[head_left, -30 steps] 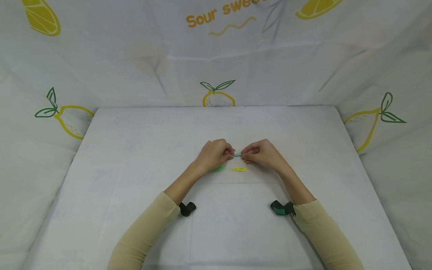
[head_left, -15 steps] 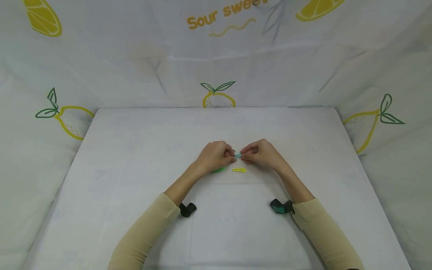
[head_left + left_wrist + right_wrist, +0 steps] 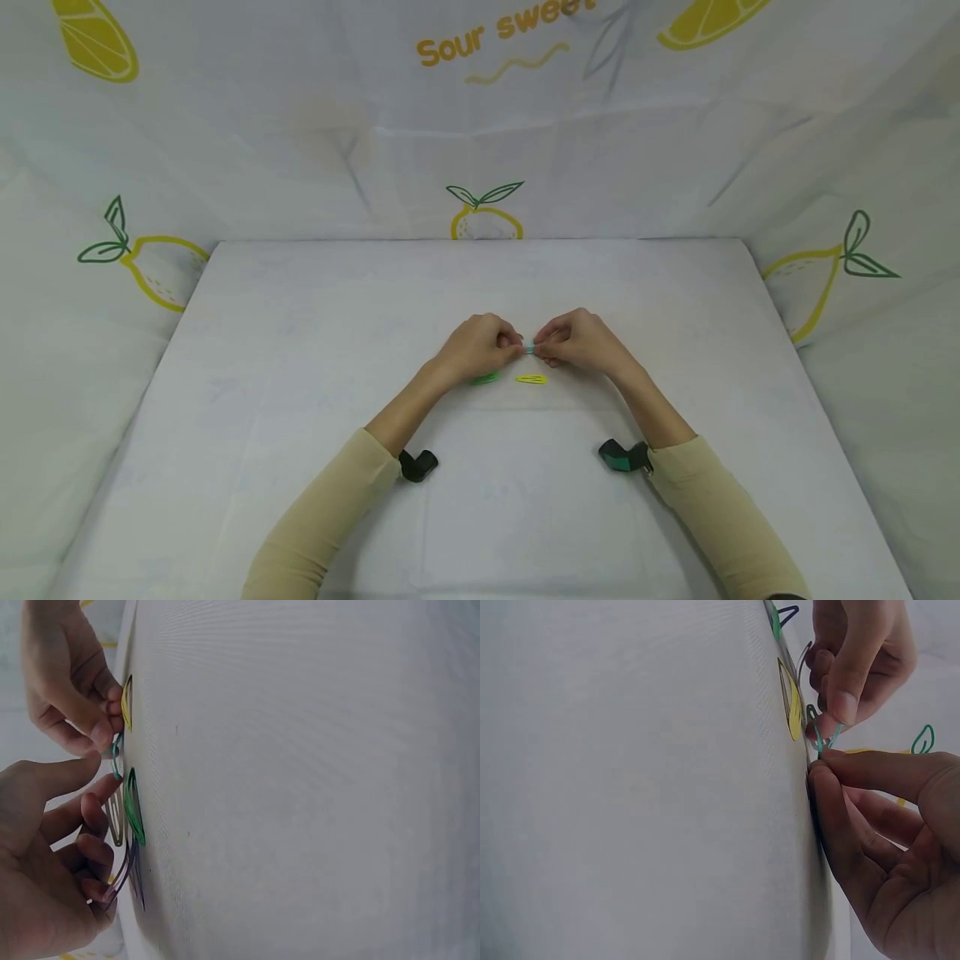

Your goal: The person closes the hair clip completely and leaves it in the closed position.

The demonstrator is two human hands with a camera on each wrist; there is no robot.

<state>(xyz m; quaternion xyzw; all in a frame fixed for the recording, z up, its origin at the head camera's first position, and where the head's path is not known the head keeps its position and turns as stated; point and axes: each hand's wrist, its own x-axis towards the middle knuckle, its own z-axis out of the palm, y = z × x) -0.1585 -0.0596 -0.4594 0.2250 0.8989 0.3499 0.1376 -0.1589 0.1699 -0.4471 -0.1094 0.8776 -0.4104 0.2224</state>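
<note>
A light blue-green snap hair clip (image 3: pixel 529 349) is between my two hands near the middle of the table. My left hand (image 3: pixel 477 345) holds its left end with thumb and index finger. From the other side, my right hand (image 3: pixel 587 342) pinches it between thumb and forefinger; the fingertips cover much of the clip. On the table just nearer than the hands lie a green hair clip (image 3: pixel 484 378) and a yellow hair clip (image 3: pixel 531 379). In the left wrist view, a brownish clip (image 3: pixel 115 817) and a dark purple clip (image 3: pixel 132 871) show beside the left hand's fingers.
The white-covered table (image 3: pixel 480 500) meets a white cloth backdrop (image 3: pixel 300 167) printed with lemons at its back and sides. Black wrist cameras stick out at the left cuff (image 3: pixel 418 466) and the right cuff (image 3: pixel 624 456).
My hands have come slightly closer together, so less of the blue-green clip shows between the fingertips. It has shifted a little toward me. The green and yellow clips stay where they were.
</note>
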